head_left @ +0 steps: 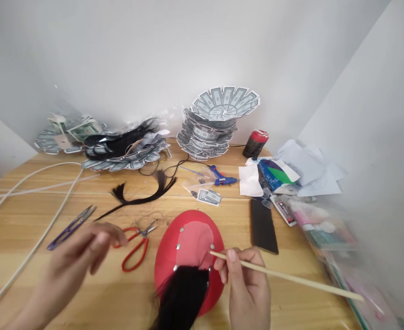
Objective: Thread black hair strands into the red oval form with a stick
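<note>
My right hand (246, 284) pinches a thin wooden stick (291, 275) between thumb and fingers. The stick's tip is at the right edge of a pink patch on a red rounded form (167, 243). Several silvery pin heads dot the patch's edges, and a bundle of black hair (184, 293) lies over the form's near part. To the left, my left hand (81, 256) is raised over the table, slightly blurred, its fingers loosely bent and apart with nothing visible in them. Just beyond its fingertips lie red-handled scissors (133, 256), blades apart.
Purple thread snips (71, 227), a black hair strand (143, 197) and a blue glue gun (224, 178) lie on the wooden table. A phone (264, 224) is at right. Banknote-print paper stacks (209, 133) stand behind, beside a red-lidded jar (255, 143). White tubing (51, 220) curves at left.
</note>
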`<act>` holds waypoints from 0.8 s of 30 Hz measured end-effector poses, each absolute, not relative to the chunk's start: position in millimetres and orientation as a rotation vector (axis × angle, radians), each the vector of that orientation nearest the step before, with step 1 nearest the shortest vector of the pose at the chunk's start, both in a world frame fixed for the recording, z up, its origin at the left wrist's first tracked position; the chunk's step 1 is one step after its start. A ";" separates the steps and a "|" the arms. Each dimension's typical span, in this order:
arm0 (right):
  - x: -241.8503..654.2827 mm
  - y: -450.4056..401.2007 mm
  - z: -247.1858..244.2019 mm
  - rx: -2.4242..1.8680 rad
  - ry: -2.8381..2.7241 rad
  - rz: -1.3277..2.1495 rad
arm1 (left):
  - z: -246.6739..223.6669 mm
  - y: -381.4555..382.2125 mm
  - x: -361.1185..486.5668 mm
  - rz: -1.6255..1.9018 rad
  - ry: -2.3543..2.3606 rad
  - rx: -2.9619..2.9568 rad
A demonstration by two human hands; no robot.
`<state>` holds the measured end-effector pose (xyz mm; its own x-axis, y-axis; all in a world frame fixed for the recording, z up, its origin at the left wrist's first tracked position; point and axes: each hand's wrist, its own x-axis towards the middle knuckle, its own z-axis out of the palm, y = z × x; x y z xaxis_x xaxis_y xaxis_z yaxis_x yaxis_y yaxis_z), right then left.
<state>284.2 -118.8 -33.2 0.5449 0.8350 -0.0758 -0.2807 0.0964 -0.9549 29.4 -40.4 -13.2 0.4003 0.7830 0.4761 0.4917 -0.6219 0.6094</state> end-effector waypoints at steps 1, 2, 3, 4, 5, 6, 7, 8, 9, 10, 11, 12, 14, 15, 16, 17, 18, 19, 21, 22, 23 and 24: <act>285.7 -116.7 -28.8 -1.205 -0.598 0.878 | -8.9 -47.0 41.7 1.022 0.982 2.367; 287.3 -114.5 -24.5 -1.209 -0.628 0.852 | -5.1 -53.1 54.9 1.010 0.860 2.423; 289.3 -112.3 -20.3 -1.209 -0.670 0.819 | -2.1 -58.2 68.4 0.980 0.693 2.518; 291.5 -110.1 -16.3 -1.209 -0.719 0.785 | 0.1 -62.0 81.5 0.878 0.579 2.716; 293.9 -107.9 -12.5 -1.201 -0.768 0.750 | 1.3 -64.1 93.7 0.760 0.403 2.913; 296.7 -105.8 -8.7 -1.186 -0.808 0.714 | 1.5 -64.6 104.2 0.630 0.267 3.025; 299.7 -103.7 -4.8 -1.165 -0.838 0.681 | 0.8 -63.6 112.8 0.560 0.217 3.105; 303.1 -101.8 -0.7 -1.141 -0.855 0.654 | -1.0 -61.4 119.0 0.570 0.188 3.172; 307.0 -100.2 3.5 -1.115 -0.855 0.627 | -3.4 -58.5 122.8 0.604 0.185 3.210; 311.4 -98.8 7.8 -1.091 -0.841 0.593 | -6.4 -55.5 124.2 0.661 0.192 3.240; 316.1 -97.9 11.9 -1.071 -0.824 0.551 | -9.8 -52.6 123.6 0.720 0.190 3.257; 321.2 -97.4 15.4 -1.062 -0.798 0.507 | -13.3 -50.3 121.3 0.756 0.187 3.262; 331.0 -97.6 19.8 -1.069 -0.716 0.419 | -20.2 -47.9 113.7 0.803 0.236 3.260; 335.4 -98.2 20.0 -1.080 -0.676 0.391 | -23.5 -47.7 109.3 0.814 0.288 3.255; 339.0 -99.0 18.7 -1.093 -0.643 0.378 | -26.8 -47.9 104.8 0.814 0.354 3.242; 341.7 -100.0 16.0 -1.109 -0.620 0.378 | -30.2 -48.3 100.4 0.806 0.420 3.220; 343.7 -101.4 12.0 -1.121 -0.611 0.388 | -33.6 -48.6 95.9 0.792 0.478 3.191; 344.7 -103.1 7.2 -1.131 -0.617 0.407 | -37.1 -48.7 91.4 0.781 0.526 3.153; 344.5 -107.8 -3.6 -1.159 -0.646 0.459 | -44.5 -47.6 81.1 0.770 0.619 3.056; 343.2 -110.8 -8.8 -1.181 -0.662 0.483 | -48.2 -46.1 75.3 0.770 0.680 2.999; 341.2 -114.2 -13.6 -1.212 -0.679 0.504 | -51.6 -44.1 69.0 0.772 0.752 2.937; 338.4 -117.9 -18.0 -1.249 -0.701 0.518 | -54.5 -41.4 62.2 0.775 0.838 2.872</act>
<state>338.4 -117.9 -18.0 0.6881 0.6993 0.1938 0.0196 0.2491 -0.9683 62.2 -41.4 -54.5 0.7274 0.5163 0.4520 0.4909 -0.8518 0.1829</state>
